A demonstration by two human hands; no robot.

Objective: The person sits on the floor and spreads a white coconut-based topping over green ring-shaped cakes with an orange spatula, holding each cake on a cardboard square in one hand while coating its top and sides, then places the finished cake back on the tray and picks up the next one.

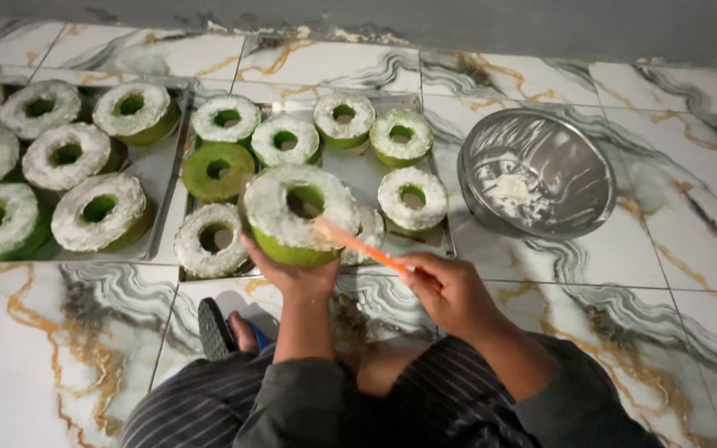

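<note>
1. Cupping the green ring cake (296, 217) from below, the left hand (292, 274) lifts it above the tray (358, 178).
2. The right hand (450, 290) is closed around an orange spatula (358, 245).
3. The spatula's long axis runs up and left from the right hand, its tip touching the cake's white-coated near edge.
</note>
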